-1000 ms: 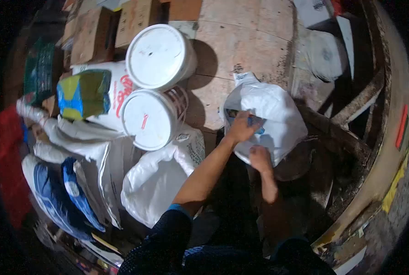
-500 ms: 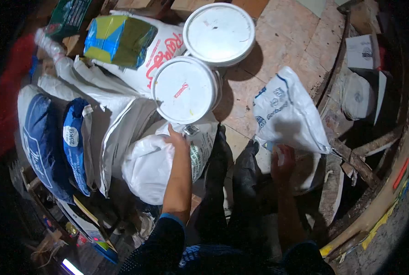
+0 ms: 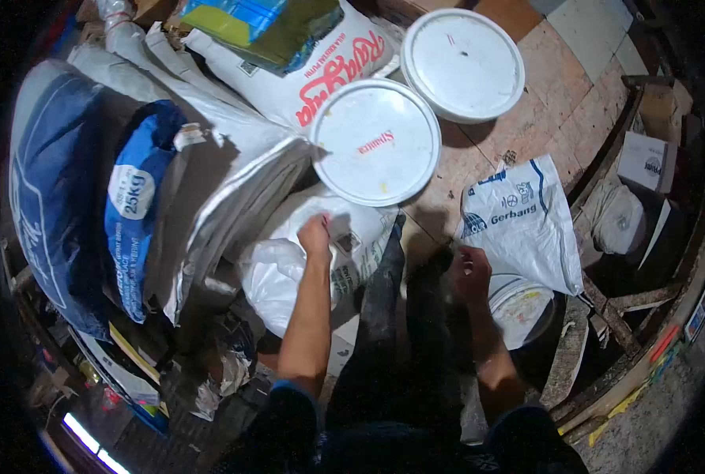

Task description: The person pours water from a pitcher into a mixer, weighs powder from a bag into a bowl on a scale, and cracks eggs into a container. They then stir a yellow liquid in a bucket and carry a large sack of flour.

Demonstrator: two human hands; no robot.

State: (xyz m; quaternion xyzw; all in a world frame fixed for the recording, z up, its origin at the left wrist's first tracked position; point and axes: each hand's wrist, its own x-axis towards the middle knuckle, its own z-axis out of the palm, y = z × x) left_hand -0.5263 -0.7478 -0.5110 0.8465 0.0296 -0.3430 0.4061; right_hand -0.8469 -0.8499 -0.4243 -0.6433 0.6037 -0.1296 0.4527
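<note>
Left hand [image 3: 314, 235] sits closed on the white plastic sack [image 3: 305, 265], its mouth toward twelve o'clock. Right hand [image 3: 471, 272] pinches the printed Gerbang sack [image 3: 522, 225] lying at one o'clock.

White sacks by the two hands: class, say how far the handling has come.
Done: the Gerbang sack lies draped over a small bucket. In hand: the left hand grips the white sack below the lidded pail; the right hand touches the Gerbang sack's edge. Left: neither is lifted.
</note>
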